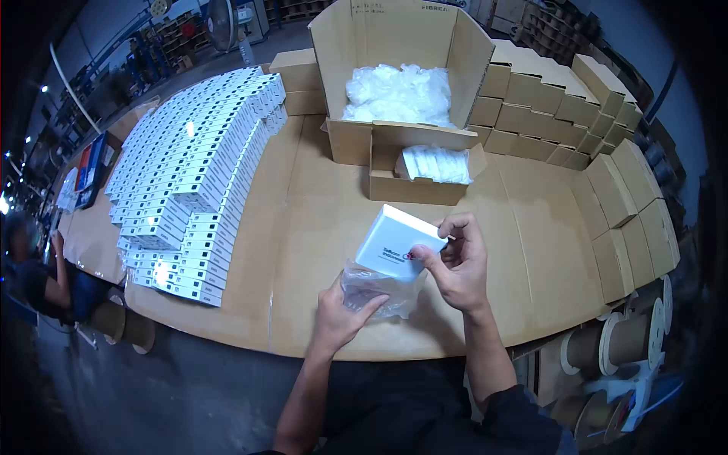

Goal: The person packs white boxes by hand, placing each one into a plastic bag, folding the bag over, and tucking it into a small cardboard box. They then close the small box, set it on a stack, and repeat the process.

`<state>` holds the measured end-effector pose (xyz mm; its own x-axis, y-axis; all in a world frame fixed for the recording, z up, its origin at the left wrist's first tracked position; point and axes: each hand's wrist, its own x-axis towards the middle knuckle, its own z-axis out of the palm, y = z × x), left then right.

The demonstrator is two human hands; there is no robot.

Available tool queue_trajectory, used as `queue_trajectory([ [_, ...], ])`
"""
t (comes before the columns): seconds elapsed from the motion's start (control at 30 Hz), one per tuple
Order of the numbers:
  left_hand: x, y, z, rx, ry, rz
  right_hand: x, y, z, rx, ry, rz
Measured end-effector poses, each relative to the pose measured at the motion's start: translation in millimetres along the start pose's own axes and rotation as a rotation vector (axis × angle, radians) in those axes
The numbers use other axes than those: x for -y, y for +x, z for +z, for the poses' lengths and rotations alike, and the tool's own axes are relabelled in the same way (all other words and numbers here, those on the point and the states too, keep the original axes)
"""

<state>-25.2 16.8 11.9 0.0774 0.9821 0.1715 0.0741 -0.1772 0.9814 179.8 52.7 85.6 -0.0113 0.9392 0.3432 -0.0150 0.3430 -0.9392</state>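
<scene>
Between my hands is a white printed box [396,241], tilted, its lower end inside a clear plastic bag [383,292]. My left hand [341,315] grips the bag from the lower left, thumb across its front. My right hand [459,265] pinches the box at its right edge, thumb on the printed face. Just beyond them, a small open carton [413,189] holds several bagged white boxes [436,164] in a row.
Stacked white boxes [182,189] cover the table's left side. A large open carton [402,30] full of clear plastic bags [398,95] stands at the back. Brown cartons [531,91] are piled at the back right, more [629,212] on the right. Another person [45,273] sits at far left.
</scene>
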Motion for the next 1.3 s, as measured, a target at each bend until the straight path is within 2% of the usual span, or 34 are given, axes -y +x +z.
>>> queue_trajectory([
  [0.1,-1,0,-3,0.007,0.044,-0.006,-11,4,-7,0.047,0.000,-0.114],
  [0.23,-1,1,-2,0.024,0.076,-0.007,-9,6,-10,0.119,0.015,-0.072],
  [0.43,-3,1,-3,0.080,0.048,-0.048,-16,12,-10,0.191,-0.183,-0.079],
  [0.53,4,-5,-4,0.097,-0.277,-0.112,-11,16,-1,0.215,-0.261,-0.042],
  [0.63,37,-9,-3,-0.004,-0.335,-0.179,-31,13,7,0.205,-0.184,0.034],
  [0.67,42,-11,-1,-0.047,-0.397,-0.204,-27,12,2,0.241,-0.180,0.259],
  [0.77,45,-11,5,-0.147,-0.553,-0.235,-38,-2,5,0.094,0.335,0.275],
  [0.83,42,-10,5,-0.173,-0.613,-0.209,-48,-17,-2,0.130,0.316,0.366],
  [0.9,46,-8,4,-0.150,-0.528,-0.182,-60,-31,-2,0.157,0.282,0.422],
  [1.03,50,-8,2,-0.119,-0.398,-0.147,-69,-39,3,0.063,0.247,0.374],
  [1.13,46,-6,3,-0.142,-0.407,-0.107,-68,-38,1,0.074,0.240,0.318],
  [1.23,33,-1,-1,-0.076,-0.407,-0.068,-65,-37,-1,0.102,0.242,0.298],
  [1.3,29,-1,1,-0.119,-0.338,-0.070,-64,-38,0,0.099,0.283,0.263],
])
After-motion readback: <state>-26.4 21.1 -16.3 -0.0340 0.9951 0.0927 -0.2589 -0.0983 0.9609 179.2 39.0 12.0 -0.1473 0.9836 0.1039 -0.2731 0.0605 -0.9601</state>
